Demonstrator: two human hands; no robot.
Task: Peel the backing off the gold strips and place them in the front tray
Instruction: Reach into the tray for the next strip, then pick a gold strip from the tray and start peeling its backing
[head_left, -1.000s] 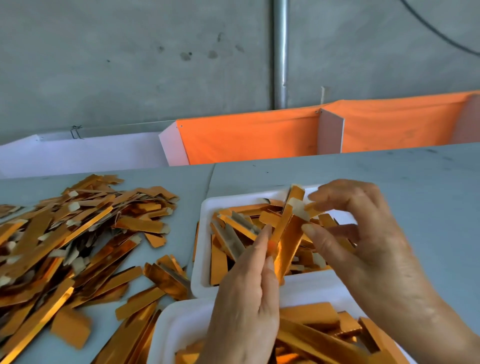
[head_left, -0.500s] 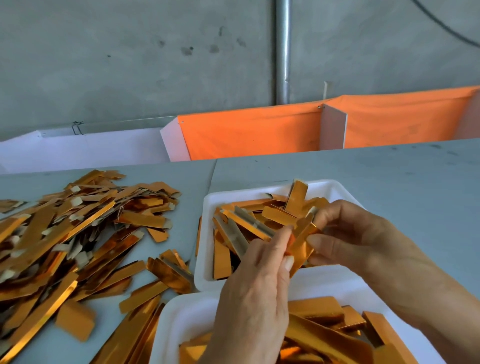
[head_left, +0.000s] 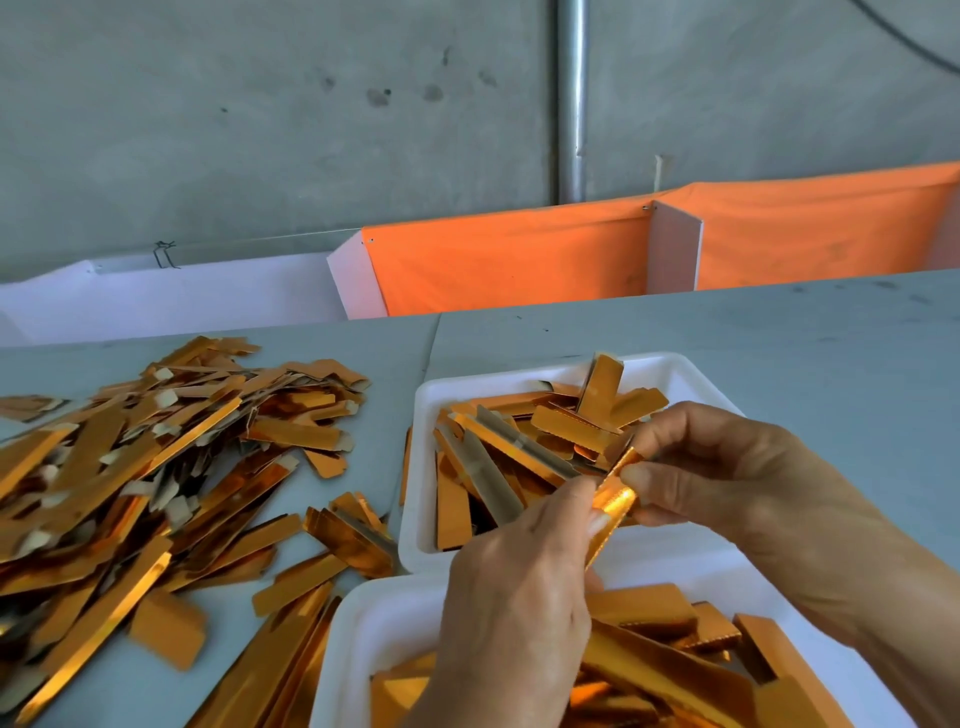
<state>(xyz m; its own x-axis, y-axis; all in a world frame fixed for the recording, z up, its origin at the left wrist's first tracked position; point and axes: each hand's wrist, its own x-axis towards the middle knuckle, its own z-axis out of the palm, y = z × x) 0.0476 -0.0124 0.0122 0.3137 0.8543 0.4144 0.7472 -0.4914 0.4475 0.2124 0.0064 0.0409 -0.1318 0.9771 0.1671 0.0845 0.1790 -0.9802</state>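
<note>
Fingers of right hand pinching upper part of gold strip; left hand gripping same strip lower down w/ thumb & fingertips. Strip held tilted, over the seam btwn far white tray & near white tray, both holding gold pieces. Big loose pile of strips on grey table, left of trays.
</note>
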